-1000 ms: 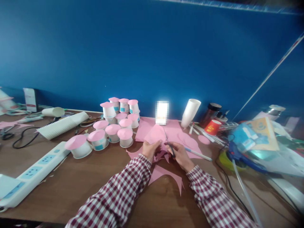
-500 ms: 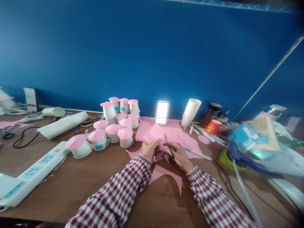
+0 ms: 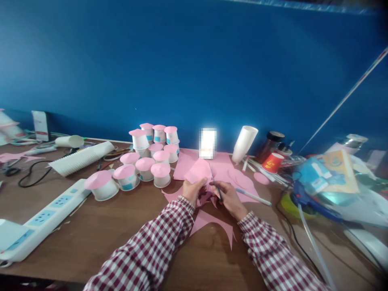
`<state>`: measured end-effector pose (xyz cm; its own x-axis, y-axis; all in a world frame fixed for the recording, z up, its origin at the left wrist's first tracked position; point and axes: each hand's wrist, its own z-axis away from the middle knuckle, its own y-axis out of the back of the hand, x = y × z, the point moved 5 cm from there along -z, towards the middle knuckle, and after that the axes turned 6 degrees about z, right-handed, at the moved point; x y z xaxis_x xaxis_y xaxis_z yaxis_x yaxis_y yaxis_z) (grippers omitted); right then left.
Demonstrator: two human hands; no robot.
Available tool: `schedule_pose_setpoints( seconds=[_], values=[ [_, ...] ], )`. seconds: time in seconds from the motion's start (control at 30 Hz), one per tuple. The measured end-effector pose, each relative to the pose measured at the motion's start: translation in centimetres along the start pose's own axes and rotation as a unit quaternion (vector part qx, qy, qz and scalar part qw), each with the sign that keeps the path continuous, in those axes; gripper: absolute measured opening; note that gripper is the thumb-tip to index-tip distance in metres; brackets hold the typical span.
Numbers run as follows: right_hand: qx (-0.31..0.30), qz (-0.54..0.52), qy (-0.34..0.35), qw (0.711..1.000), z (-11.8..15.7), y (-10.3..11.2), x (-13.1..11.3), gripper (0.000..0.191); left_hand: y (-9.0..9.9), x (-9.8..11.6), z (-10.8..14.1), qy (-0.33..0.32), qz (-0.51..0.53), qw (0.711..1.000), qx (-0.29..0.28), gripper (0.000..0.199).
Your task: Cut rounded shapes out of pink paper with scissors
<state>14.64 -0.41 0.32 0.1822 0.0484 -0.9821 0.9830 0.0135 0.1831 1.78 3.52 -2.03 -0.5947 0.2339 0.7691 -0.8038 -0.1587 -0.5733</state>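
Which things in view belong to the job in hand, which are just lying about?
In the job:
pink paper, in left hand
scissors, in right hand
pink scrap
probably pink-topped tubs

Apparently lying about:
power strip
red cup
dark-lidded jar

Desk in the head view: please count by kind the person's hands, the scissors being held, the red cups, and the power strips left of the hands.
Hands: 2, left hand and right hand
Held scissors: 1 pair
Red cup: 1
Power strip: 1
Total: 5
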Motion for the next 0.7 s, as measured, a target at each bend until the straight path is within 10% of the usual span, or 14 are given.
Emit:
schedule_pose_setpoints(
  seconds=[0.7],
  values=[
    [0.007,0.019,0.004,1.000,0.13,0.22,-0.61,0.039,-0.11,0.55,0.23,-0.016,0.001,1.000,0.007,0.034]
  ],
)
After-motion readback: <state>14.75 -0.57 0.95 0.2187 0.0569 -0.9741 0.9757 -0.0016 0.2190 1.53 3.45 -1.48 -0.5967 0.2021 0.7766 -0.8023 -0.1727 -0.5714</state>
